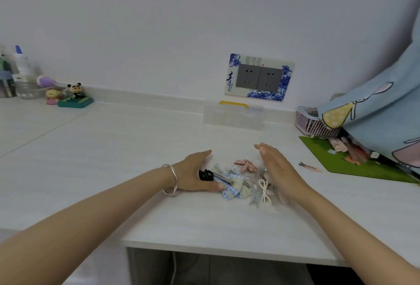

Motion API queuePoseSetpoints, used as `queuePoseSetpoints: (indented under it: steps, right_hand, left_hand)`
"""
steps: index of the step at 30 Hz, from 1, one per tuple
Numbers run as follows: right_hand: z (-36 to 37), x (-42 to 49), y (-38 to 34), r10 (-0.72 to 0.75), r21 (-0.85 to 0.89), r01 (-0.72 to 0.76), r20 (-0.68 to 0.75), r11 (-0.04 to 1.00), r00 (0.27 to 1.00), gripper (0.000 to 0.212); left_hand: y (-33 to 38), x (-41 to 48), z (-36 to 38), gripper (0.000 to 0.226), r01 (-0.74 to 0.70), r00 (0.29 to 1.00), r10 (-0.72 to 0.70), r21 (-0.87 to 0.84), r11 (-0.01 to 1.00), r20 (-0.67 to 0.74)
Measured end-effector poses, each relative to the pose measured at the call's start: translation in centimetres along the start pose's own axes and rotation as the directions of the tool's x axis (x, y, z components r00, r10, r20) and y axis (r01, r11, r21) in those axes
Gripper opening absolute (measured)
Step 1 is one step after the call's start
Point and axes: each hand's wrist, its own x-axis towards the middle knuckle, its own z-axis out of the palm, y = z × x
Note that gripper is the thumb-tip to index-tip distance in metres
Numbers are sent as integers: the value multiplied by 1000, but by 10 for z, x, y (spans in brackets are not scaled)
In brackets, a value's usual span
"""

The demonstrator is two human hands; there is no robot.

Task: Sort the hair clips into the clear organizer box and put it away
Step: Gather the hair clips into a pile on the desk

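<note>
Barely begun: the hair clips lie heaped on the surface, none in the box.

The left hand and right hand stand on edge either side of the heap, fingers straight, gripping nothing, and the left thumb touches a blue checked bow. The clear box sits well apart by the wall, long side along it. I'd judge that all the sorting and stowing remain. The heap stretches left to right, and one metal-barred clip slants from far-left to near-right.
</note>
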Motion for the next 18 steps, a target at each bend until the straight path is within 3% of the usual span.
queuePoseSetpoints:
  steps: [5,10,18]
  right_hand:
    - [-36,-5,32,45,-30,-49,-124,998,991,47]
    - [-67,9,72,154,-201,-195,-202,960,967,48]
    - [-64,9,69,235,-96,-240,-57,966,970,58]
  left_hand:
    - [21,23,11,104,-1,1000,1,-20,1000,-9]
    - [39,44,20,100,-4,1000,4,-7,1000,-2]
    - [48,52,23,98,-34,999,34,-46,998,-4]
